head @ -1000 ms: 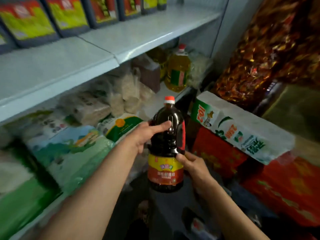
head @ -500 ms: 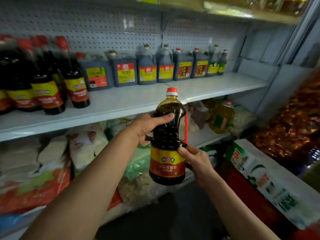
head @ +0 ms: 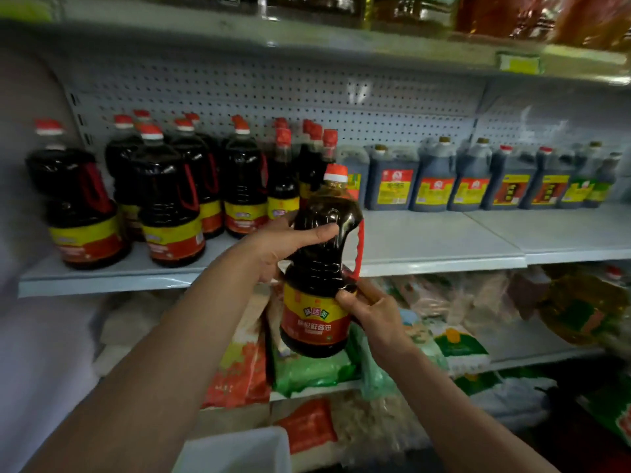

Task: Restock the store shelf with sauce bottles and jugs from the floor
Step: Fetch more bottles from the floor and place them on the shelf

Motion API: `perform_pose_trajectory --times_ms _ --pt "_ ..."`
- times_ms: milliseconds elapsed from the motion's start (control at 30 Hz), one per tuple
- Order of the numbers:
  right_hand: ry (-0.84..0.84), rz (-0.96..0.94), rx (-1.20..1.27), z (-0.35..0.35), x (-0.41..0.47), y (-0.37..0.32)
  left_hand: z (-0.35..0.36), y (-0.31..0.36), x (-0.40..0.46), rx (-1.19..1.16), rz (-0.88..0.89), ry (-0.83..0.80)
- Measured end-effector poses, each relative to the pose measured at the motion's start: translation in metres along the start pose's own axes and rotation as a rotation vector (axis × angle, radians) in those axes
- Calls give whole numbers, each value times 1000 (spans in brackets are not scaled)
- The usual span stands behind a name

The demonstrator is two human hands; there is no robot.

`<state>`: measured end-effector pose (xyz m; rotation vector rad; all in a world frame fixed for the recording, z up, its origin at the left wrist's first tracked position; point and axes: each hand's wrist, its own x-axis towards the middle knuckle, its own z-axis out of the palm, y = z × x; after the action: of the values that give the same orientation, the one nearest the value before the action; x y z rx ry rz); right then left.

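I hold a dark sauce bottle [head: 321,264] with an orange cap, a red handle and a yellow-and-red label upright in front of the grey middle shelf [head: 426,244]. My left hand [head: 283,244] grips its upper body, thumb across the front. My right hand [head: 368,308] holds its lower right side at the base of the handle. On the shelf behind stand several matching dark bottles [head: 170,213] at the left and several dark square jugs [head: 433,179] along the back right.
The shelf front to the right of the bottle is bare. Bagged goods [head: 307,367] fill the lower shelf. A top shelf [head: 307,35] carries oil bottles. A white box [head: 239,452] sits low in front of me.
My view has swung up and left from the floor to the middle shelf. Both hands have lifted the bottle up to shelf height, keeping the same grip.
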<state>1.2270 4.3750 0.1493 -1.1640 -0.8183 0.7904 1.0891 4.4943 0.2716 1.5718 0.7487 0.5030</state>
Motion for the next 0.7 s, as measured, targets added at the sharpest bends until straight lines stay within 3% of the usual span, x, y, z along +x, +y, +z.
perform_pose_trajectory --times_ms 333,500,700 --pt "-105 -103 -77 112 117 3 -127 -5 56 -188 223 223" --pt "-116 -104 -109 131 150 22 -154 -24 88 -96 330 231" --pt "-98 -102 -140 146 177 37 -173 -49 113 -195 369 294"
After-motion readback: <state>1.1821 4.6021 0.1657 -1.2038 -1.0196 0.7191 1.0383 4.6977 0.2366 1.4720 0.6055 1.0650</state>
